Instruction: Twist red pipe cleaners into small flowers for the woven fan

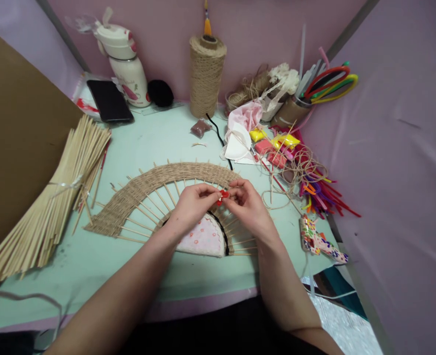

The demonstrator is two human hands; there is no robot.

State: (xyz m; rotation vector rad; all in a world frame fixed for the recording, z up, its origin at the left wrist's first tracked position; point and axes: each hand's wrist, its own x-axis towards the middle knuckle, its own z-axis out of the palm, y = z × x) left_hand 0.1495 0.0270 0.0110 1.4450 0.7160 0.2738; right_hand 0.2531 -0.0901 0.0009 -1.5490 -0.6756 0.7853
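Note:
Between my two hands is a small red piece [223, 196], looped like a flower, perhaps bent pipe cleaner; its exact make is too small to tell. My left hand [193, 204] pinches it from the left with thumb and forefinger. From the right, my right hand [248, 204] grips it with thumb and curled fingers. Both hands are over a woven fan [177, 171] lying flat, with thin wooden ribs and a twine band along its outer arc. Partly covered by my left hand and forearm is the fan's white half-round centre [203, 239], dotted with small red marks and edged in black.
Wooden sticks [51, 202] lie bundled at left. Behind stand a bottle [129, 74], a twine spool [207, 74] and a phone [110, 101]. To the right are colourful pipe cleaners [325, 195], clay packets [264, 146], a holder with scissors [292, 111] and a patterned glue gun [310, 236].

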